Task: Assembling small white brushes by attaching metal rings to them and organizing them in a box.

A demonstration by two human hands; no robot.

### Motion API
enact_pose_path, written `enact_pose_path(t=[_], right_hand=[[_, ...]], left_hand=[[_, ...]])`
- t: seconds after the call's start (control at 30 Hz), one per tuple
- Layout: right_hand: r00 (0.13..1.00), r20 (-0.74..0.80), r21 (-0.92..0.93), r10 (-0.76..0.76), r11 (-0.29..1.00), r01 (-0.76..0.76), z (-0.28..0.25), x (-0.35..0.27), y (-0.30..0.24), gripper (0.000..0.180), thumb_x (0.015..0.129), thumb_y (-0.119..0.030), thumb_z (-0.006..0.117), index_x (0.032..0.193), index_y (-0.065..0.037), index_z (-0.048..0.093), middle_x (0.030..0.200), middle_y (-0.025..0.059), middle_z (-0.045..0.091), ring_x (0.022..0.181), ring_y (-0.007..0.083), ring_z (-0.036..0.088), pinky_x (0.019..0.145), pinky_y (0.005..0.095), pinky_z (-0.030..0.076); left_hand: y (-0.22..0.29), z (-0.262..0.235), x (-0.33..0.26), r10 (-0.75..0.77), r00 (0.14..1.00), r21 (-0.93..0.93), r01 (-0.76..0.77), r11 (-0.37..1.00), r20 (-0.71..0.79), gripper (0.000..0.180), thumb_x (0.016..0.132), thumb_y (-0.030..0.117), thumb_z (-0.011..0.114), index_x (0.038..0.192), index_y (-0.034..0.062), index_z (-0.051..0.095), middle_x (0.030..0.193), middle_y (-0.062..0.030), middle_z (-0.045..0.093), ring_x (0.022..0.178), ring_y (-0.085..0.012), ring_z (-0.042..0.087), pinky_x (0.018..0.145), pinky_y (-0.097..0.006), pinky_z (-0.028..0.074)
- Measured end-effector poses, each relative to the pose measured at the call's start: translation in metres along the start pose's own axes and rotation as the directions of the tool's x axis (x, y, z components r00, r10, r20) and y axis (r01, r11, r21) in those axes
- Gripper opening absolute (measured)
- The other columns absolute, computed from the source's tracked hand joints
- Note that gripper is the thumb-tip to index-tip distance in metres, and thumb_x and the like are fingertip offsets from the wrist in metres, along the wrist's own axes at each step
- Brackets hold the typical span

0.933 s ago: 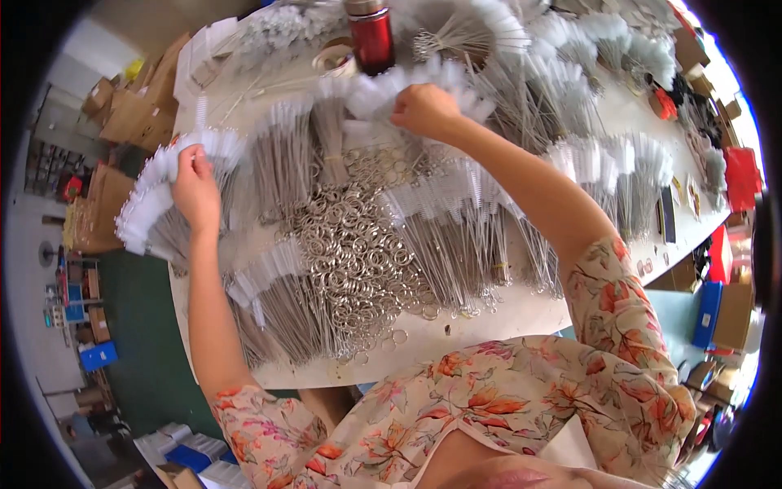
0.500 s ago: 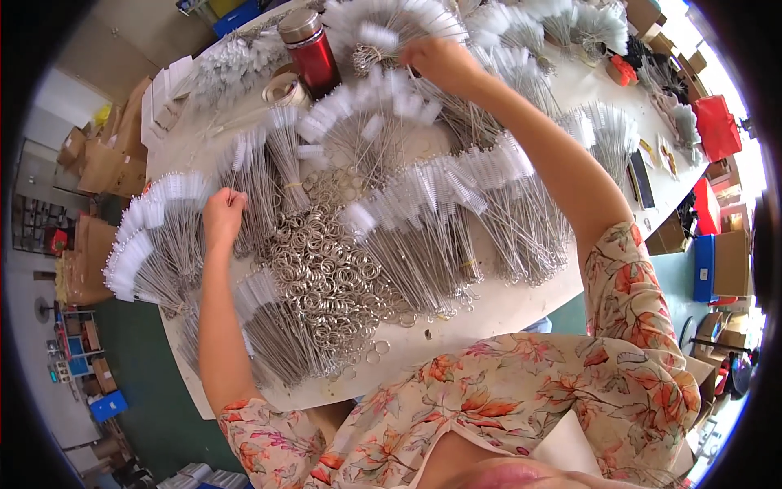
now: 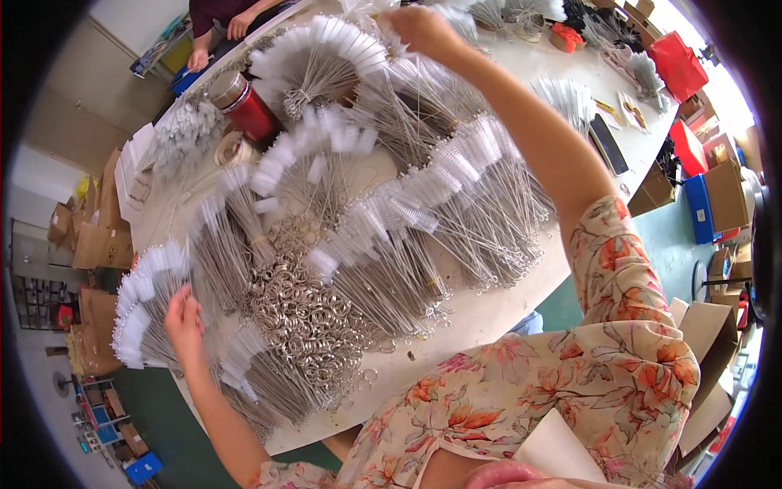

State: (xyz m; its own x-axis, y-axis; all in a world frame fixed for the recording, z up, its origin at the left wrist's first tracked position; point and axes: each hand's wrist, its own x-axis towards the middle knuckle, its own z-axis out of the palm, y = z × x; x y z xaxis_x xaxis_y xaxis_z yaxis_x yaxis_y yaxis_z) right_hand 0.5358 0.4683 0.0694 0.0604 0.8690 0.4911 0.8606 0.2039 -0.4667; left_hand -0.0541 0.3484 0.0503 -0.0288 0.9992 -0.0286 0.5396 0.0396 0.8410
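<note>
"Where does the work stand?"

"Loose metal rings lie in a ring heap (image 3: pixel 301 318) mid-desk (image 3: pixel 464 314), with white wire-stemmed brushes grouped all round it. A long row of brushes (image 3: pixel 391 269) lies to the right of the heap, a curved fan of brushes (image 3: pixel 142 306) to its left, a short bunch of brushes (image 3: pixel 277 375) on its near side. Beyond the heap, a looser arc of brushes (image 3: pixel 281 163) lies short of the red flask (image 3: pixel 254 114). I judge the brushes largely gathered into groups, the rings unsorted. Whether any stem carries a ring, I can't tell."

"And your hands?"

"My left hand (image 3: pixel 186 326) is left of the heap, by the fan's inner side, fingers loosely bent with the tips up. Whether a thin stem sits between them, I can't tell. My right arm stretches over the desk past the row, putting my right hand (image 3: pixel 423 33) well beyond the heap and to its right, near the distant brushes. The knuckles are bent; so far off, the fingertips are hard to make out, and any grip goes unconfirmed."

"Anyone else at the desk?"

"A co-worker, dark-sleeved, one hand (image 3: pixel 241 24) visible on the far side, well beyond the heap."
</note>
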Motion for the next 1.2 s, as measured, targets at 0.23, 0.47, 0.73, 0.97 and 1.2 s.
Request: enact_pose_path(t=[0.23,0.47,0.73,0.97,1.2], right_hand=[[0.833,-0.08,-0.327,0.547,0.775,-0.54,-0.026,-0.036,0.112,0.034,0.076,-0.039,0.06,0.077,-0.006,0.067,0.08,0.0131,0.065,0.076,0.029,0.062,0.07,0.0385,0.048],[0.746,0.146,-0.372,0.649,0.735,-0.567,-0.014,-0.047,0.12,0.041,0.063,-0.038,0.069,0.089,-0.006,0.067,0.093,0.0165,0.065,0.093,0.0305,0.061,0.082,0.0379,0.047],[0.942,-0.274,-0.033,0.192,0.977,-0.209,-0.071,-0.025,0.007,0.032,0.088,-0.029,0.043,0.09,-0.004,0.063,0.084,0.0135,0.063,0.079,0.024,0.061,0.076,0.0347,0.047],[0.939,0.313,0.934,-0.145,0.227,-0.277,-0.033,-0.135,-0.212,0.021,0.096,-0.024,0.038,0.095,-0.005,0.048,0.109,0.01,0.052,0.098,0.0158,0.052,0.084,0.0399,0.048],[0.876,0.464,0.873,-0.13,0.233,-0.428,0.006,-0.254,-0.299,0.023,0.091,-0.018,0.051,0.11,-0.005,0.052,0.109,0.0061,0.051,0.103,0.0129,0.048,0.087,0.0302,0.04]], left_hand=[[0.001,0.004,-0.107,-0.149,0.986,-0.45,0.099,0.887,-0.078,0.027,0.092,0.017,0.048,0.113,0.0001,0.052,0.069,0.0017,0.048,0.047,-0.0018,0.034,0.037,-0.017,0.025],[0.004,0.01,-0.143,-0.296,0.95,-0.576,0.185,0.796,-0.103,0.025,0.093,0.023,0.047,0.094,-0.001,0.056,0.066,0.0019,0.044,0.047,-0.0017,0.031,0.037,-0.016,0.022],[0.037,0.054,-0.152,-0.166,0.986,-0.565,0.12,0.816,-0.029,0.022,0.091,0.017,0.051,0.096,-0.0037,0.059,0.068,0.0014,0.047,0.049,-0.003,0.034,0.04,-0.018,0.024],[0.107,0.129,-0.155,0.324,0.946,-0.501,-0.283,0.818,-0.006,0.024,0.089,0.006,0.05,0.111,-0.001,0.054,0.069,-0.0022,0.051,0.051,-0.0055,0.045,0.045,-0.019,0.038],[0.093,0.162,-0.154,0.558,0.812,-0.234,-0.584,0.777,-0.172,0.01,0.087,-0.001,0.049,0.097,0.0004,0.052,0.082,-0.0054,0.056,0.074,-0.0111,0.055,0.062,-0.024,0.047]])
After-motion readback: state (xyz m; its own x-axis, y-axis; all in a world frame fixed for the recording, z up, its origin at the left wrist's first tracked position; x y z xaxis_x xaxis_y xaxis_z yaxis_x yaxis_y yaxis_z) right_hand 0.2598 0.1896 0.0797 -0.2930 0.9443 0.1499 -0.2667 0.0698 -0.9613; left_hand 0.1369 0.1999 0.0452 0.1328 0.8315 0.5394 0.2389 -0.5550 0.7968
